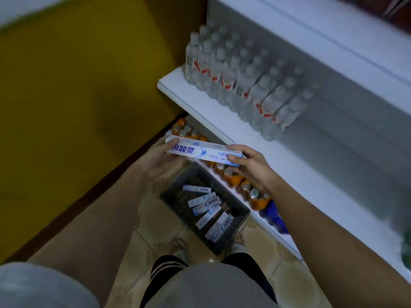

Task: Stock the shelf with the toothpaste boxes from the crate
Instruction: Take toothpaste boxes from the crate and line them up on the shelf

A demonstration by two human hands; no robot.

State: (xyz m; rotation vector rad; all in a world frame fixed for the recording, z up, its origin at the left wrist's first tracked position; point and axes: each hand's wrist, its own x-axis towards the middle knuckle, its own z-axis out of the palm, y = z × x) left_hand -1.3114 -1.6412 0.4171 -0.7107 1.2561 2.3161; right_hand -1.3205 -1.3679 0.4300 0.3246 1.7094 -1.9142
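A white and blue toothpaste box (203, 151) is held level between both hands, above the floor crate. My left hand (155, 158) grips its left end and my right hand (251, 167) pinches its right end. Below them, a dark grey crate (235, 232) stands on the tiled floor and holds several more toothpaste boxes (206, 207) lying at angles. The white shelf (311, 165) runs diagonally on the right, with a bare stretch just beyond my right hand.
Several clear water bottles (242, 81) with red labels fill the shelf's far left part. Orange drink bottles (231, 176) and a blue pack (273, 214) sit on the lower shelf beside the crate. A yellow wall (77, 96) stands to the left. My feet are next to the crate.
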